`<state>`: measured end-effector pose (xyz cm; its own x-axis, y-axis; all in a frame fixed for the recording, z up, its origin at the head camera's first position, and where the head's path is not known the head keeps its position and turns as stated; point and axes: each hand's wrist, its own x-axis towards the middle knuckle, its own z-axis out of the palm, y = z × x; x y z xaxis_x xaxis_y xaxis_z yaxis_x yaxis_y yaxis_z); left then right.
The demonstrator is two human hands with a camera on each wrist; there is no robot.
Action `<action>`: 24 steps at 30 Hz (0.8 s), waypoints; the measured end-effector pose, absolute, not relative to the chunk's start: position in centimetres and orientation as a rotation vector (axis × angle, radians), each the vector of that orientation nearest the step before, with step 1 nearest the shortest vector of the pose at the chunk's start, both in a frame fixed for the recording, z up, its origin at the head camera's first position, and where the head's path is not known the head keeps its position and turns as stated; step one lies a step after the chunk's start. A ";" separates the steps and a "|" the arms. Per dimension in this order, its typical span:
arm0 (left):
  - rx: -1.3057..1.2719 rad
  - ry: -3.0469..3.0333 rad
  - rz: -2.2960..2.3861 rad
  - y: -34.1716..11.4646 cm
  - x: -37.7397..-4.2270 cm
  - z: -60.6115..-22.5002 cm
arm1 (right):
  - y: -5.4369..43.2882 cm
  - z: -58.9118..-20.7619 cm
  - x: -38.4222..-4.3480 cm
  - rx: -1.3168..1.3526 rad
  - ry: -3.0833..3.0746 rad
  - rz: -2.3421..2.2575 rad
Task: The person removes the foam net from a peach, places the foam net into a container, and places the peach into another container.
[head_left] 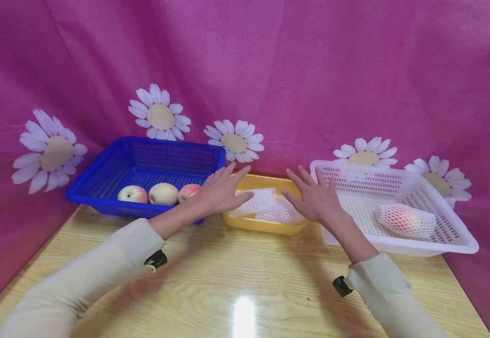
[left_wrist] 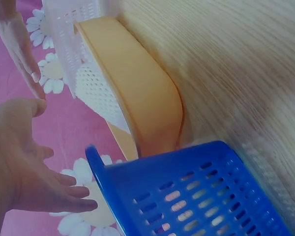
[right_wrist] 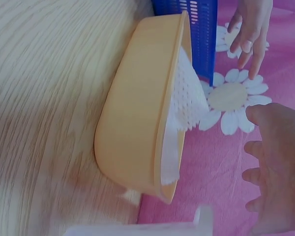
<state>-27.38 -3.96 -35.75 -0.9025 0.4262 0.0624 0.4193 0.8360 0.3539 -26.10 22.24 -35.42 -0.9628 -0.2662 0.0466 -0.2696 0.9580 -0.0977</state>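
My left hand (head_left: pixel 223 190) hovers with fingers spread between the blue basket and the yellow basin, holding nothing. Over the right side of the yellow basin (head_left: pixel 266 227) hangs my right hand (head_left: pixel 316 197), its fingers also spread and bare. White foam net sleeves (head_left: pixel 258 201) lie inside the basin; one pokes above the rim in the left wrist view. Three peaches, among them a pale one (head_left: pixel 163 194), sit along the near side of the blue basket (head_left: pixel 177 149). In the white basket (head_left: pixel 397 244) lies one peach in a foam net (head_left: pixel 406 220).
All three containers stand in a row at the back of a wooden table (head_left: pixel 228 272). Behind them hangs a magenta cloth (head_left: pixel 295 84) printed with white daisies. The basin sits close between the two baskets.
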 end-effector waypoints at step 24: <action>0.786 2.975 0.440 0.6 -27.7 -35.3 | 27.1 -34.9 -25.2 0.291 -3.087 0.119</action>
<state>-27.72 0.59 -35.28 -0.8715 0.4888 0.0395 0.4793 0.8321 0.2791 -25.23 27.11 -34.92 -0.9817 -0.1848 0.0456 -0.1877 0.9795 -0.0724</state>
